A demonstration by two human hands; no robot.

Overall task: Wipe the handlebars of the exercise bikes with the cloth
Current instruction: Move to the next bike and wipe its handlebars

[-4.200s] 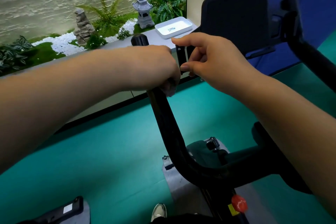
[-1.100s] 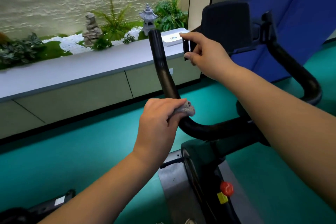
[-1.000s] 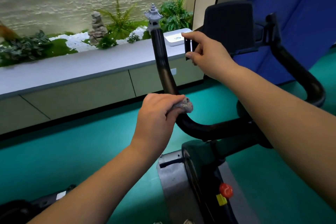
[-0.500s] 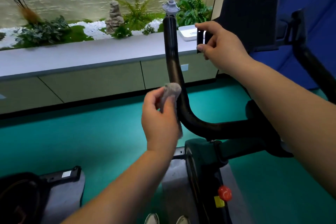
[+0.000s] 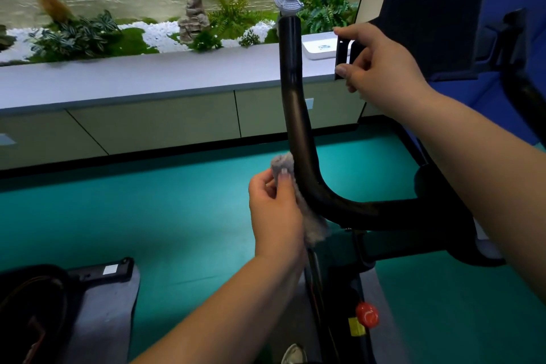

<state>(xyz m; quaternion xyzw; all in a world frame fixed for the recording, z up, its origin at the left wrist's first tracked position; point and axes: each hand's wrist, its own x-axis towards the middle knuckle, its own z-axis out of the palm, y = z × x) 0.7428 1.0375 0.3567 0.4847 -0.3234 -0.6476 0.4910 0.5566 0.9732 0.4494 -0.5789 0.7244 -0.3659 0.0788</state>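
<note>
The black left handlebar [image 5: 295, 115] of the exercise bike rises in the middle of the view and bends right at its base into the crossbar. My left hand [image 5: 274, 213] pinches a small grey cloth [image 5: 283, 162] and holds it against the left side of the bar just above the bend; the cloth's tail hangs below my palm. My right hand [image 5: 381, 65] grips the left edge of the dark console bracket [image 5: 342, 59] near the bar's top. The right handlebar [image 5: 523, 91] curves at the right edge.
A long grey cabinet ledge [image 5: 147, 77] runs behind the bike, with plants, white pebbles, stone figures and a white tray [image 5: 319, 46] on it. Teal floor lies below. Another bike's base [image 5: 88, 304] sits bottom left. A red knob [image 5: 366, 315] shows on this bike's frame.
My left hand slid the cloth down the left handlebar from near its top to the bend, then loosened from wrapping the bar to pinching the cloth at its side. My right hand stayed put.
</note>
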